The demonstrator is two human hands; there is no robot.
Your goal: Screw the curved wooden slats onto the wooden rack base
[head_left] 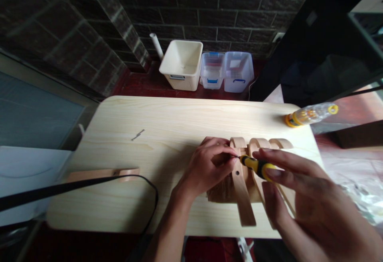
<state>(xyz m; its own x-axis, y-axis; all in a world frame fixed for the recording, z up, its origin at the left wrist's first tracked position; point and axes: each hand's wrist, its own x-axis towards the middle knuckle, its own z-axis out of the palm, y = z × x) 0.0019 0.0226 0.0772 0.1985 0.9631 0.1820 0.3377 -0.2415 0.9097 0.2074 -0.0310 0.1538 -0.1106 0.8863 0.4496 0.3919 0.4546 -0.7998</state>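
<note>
My right hand (311,190) holds a yellow-and-black screwdriver (259,167), its tip pointing left. My left hand (206,166) pinches thumb and fingertips together right at that tip; whatever small thing is between them is too small to make out. Both hands are over a light wooden strip (245,206) with a curved hook-like top and a dark round hole. Similar curved wooden strips (259,142) stand to its right, partly hidden by my right hand. Beneath them lies a brown piece (221,192), mostly covered by my left hand and the strips.
Thin dark screws (138,135) lie on the pale wooden table (167,114). Another wooden strip (130,173) is at the left, crossed by a black strap (89,183). A clear bottle-shaped case with yellow ends (311,115) stands back right. Beyond the table are bins (181,82).
</note>
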